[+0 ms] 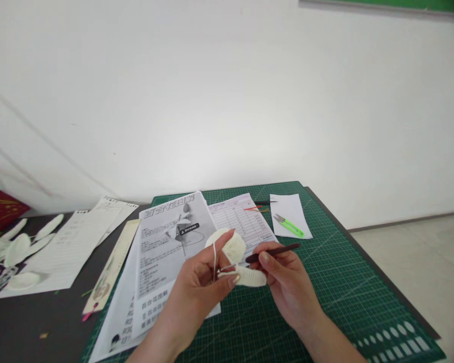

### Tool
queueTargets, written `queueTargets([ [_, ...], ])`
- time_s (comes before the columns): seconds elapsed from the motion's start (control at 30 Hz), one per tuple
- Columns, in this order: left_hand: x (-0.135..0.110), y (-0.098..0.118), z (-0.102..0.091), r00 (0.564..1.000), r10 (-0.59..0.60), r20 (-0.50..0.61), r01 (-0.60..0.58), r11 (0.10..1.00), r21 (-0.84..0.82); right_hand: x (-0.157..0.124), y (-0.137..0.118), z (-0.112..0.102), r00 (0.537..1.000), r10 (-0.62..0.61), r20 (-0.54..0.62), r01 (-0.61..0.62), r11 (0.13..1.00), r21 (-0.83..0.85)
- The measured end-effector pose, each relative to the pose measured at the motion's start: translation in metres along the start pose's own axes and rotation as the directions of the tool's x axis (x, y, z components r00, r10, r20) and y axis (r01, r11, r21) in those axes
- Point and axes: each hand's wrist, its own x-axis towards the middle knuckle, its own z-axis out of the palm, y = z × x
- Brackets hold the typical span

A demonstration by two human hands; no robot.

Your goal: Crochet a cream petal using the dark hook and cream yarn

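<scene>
Over the near half of the green cutting mat, toward its left edge: both hands raised off the surface, meeting.

Printed instruction sheet lies across the mat's left edge, under my left wrist.

Left hand: thumb pressed against the fingers, pinching the crochet piece. Index finger raised straight.

Right hand: thumb and forefinger pinching the crochet hook by its dark handle, the rest curled under.

Yarn ball: on the papers just behind my raised index finger.

Crochet piece: cream, between the two hands. It touches the left fingers and sits just beside the right ones (the left hand alone carries it). Long axis left to right, roughly along the mat's near edge.

Crochet hook: long axis slants, handle end up toward the far right, tip down-left at the piece. Cannot tell whether the tip sits in a stitch.

Green snips: on a white slip near the mat's far right corner, well apart.

Yarn strand: draped over the index finger, hanging down.
</scene>
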Motion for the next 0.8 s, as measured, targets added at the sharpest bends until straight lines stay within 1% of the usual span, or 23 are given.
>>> queueTargets([
  [0.1, 0.0008, -0.0017, -0.0010, 1.000, -0.022, 0.008, 0.022, 0.998, -0.064, 0.0006, 0.0005, -0.0007, 1.000, -0.005, 0.021, 0.005, 1.000, 0.005],
  [0.17, 0.0011, -0.0023, -0.0011, 0.999, -0.031, 0.007, 0.031, 0.996, -0.078, 0.0006, 0.0014, -0.0010, 1.000, -0.013, 0.029, 0.012, 1.000, 0.003],
  [0.3, 0.0006, -0.0016, -0.0004, 0.998, -0.053, -0.019, 0.050, 0.993, -0.110, -0.0008, 0.0025, -0.0006, 0.997, -0.061, 0.048, 0.063, 0.997, -0.034],
  [0.47, -0.0006, -0.0008, 0.0018, 0.996, -0.087, -0.032, 0.082, 0.985, -0.151, -0.0024, 0.0012, -0.0002, 0.988, -0.096, 0.121, 0.103, 0.993, -0.053],
  [0.7, -0.0001, 0.0001, 0.0015, 0.998, -0.055, -0.044, 0.047, 0.985, -0.168, -0.0028, 0.0070, -0.0052, 0.980, -0.083, 0.180, 0.104, 0.988, -0.114],
  [0.8, 0.0003, -0.0004, 0.0010, 0.997, -0.060, -0.056, 0.050, 0.987, -0.153, -0.0023, 0.0083, -0.0055, 0.977, -0.087, 0.197, 0.112, 0.986, -0.122],
])
